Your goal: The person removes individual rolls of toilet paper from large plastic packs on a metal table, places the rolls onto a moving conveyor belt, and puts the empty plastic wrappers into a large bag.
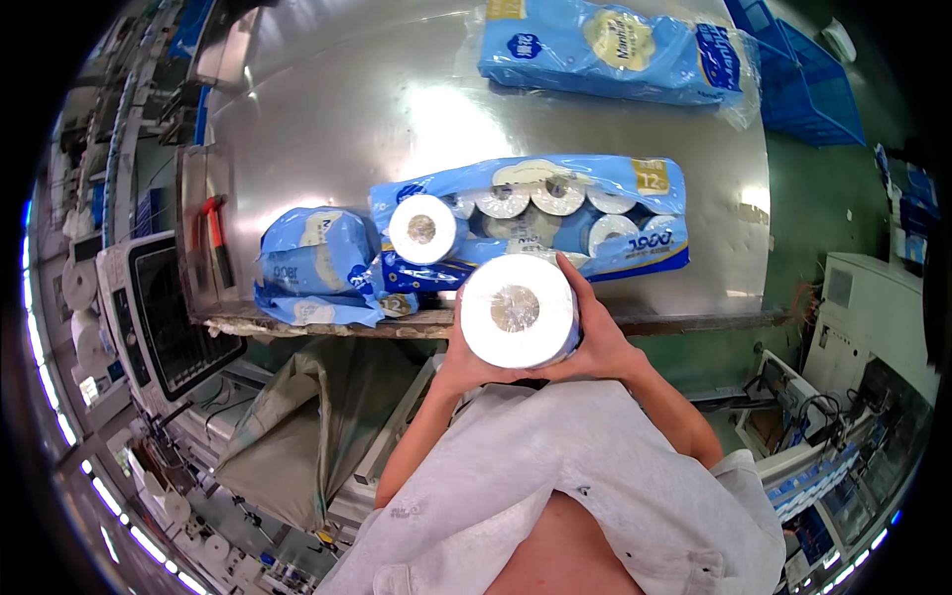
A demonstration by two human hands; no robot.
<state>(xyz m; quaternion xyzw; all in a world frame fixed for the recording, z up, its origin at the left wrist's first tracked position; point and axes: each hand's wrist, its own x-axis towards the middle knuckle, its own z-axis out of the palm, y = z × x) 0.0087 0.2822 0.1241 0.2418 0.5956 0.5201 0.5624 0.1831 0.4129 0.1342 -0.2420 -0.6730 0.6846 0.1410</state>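
Observation:
Between my left hand (pixel 464 355) and my right hand (pixel 602 335) is a wrapped roll of toilet paper (pixel 519 309), its white end with the core facing up. Both hands curl around its sides, close to the table's front edge. Just beyond it lies a blue plastic pack (pixel 650 180) with several rolls showing through its side, some behind clear film. Another toilet roll (pixel 421 229) stands on end at the pack's left part. To the left sits a crumpled blue plastic package (pixel 319 254); its contents are hidden.
A metal-topped table (pixel 327 119) carries these things. At its far right lies another blue pack (pixel 610 52). A red-headed hammer (pixel 215 238) rests at the left edge, near a monitor (pixel 177 317). Blue crates (pixel 808 89) stand beyond the right edge. A brownish cloth (pixel 307 426) hangs below the front.

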